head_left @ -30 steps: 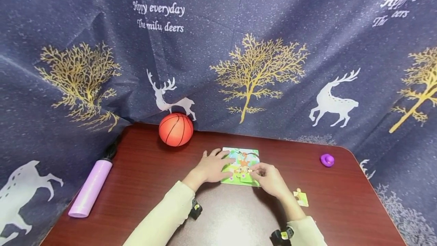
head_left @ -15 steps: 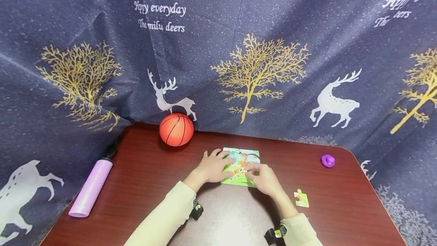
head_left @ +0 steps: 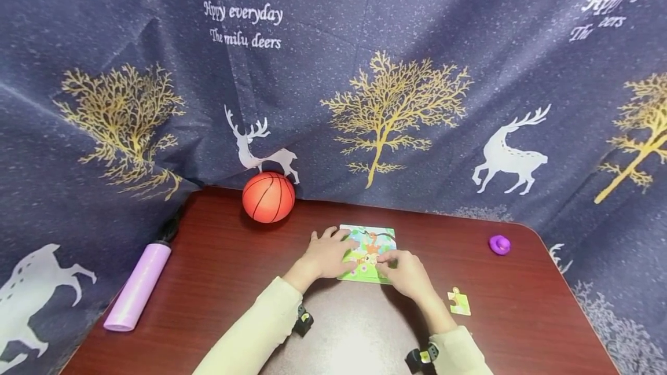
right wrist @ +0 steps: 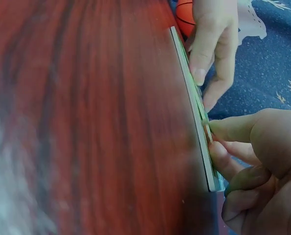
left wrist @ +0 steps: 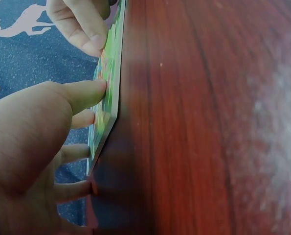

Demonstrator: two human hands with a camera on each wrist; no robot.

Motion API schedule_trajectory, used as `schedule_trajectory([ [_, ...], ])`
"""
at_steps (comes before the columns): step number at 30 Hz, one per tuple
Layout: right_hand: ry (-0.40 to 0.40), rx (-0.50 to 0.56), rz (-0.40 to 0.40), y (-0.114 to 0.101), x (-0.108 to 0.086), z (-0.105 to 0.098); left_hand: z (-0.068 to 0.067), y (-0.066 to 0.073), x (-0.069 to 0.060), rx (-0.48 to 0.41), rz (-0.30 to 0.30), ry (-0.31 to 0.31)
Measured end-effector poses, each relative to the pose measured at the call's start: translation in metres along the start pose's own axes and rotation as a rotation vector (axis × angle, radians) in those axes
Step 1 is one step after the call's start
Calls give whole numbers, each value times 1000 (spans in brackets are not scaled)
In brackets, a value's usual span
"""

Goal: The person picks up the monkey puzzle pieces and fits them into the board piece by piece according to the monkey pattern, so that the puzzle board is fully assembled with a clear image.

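Note:
A square jigsaw puzzle [head_left: 387,242] with a monkey picture lies on the table in the head view. My left hand [head_left: 324,254] rests on its left side with fingers spread; the left wrist view shows the thumb [left wrist: 89,93] touching its surface. Over the lower right part of the puzzle, my right hand [head_left: 407,274] pinches a puzzle piece [right wrist: 208,132] between thumb and finger. That piece is mostly hidden by the fingers, and its edge stands slightly raised from the board in the right wrist view. A loose yellow-green puzzle piece [head_left: 460,304] lies right of my right hand.
On the brown table [head_left: 219,265] stand an orange basketball [head_left: 268,197] at the back and a purple rubber-duck-like toy [head_left: 500,245] at the far right. A lilac cylinder [head_left: 138,288] with a black end lies at the left edge. Behind hangs a patterned blue cloth [head_left: 312,74].
My right hand has moved a little left with the piece, from the puzzle's right edge to over its lower right part. My left hand stays nearly in place.

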State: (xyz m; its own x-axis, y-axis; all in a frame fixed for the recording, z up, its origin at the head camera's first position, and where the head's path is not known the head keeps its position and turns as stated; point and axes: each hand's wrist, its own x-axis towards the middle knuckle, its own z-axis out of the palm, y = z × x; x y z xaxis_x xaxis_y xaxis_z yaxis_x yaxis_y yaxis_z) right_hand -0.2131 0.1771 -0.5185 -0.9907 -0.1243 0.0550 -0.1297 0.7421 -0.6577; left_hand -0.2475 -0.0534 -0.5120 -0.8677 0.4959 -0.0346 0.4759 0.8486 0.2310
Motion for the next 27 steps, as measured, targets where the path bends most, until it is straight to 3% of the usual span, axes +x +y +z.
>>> schedule_trajectory([
  [11, 22, -76, 57, -2, -2, -1, 3, 12, 4, 42, -41, 24],
  [17, 28, -82, 103, 7, -3, -12, 5, 16, 9, 127, 13, 20],
  [23, 58, -61, 68, 33, -10, -47, 7, 19, 15, 112, 30, 2],
  [27, 25, -55, 55, 58, -21, -79, 7, 21, 15, 115, 19, -5],
])
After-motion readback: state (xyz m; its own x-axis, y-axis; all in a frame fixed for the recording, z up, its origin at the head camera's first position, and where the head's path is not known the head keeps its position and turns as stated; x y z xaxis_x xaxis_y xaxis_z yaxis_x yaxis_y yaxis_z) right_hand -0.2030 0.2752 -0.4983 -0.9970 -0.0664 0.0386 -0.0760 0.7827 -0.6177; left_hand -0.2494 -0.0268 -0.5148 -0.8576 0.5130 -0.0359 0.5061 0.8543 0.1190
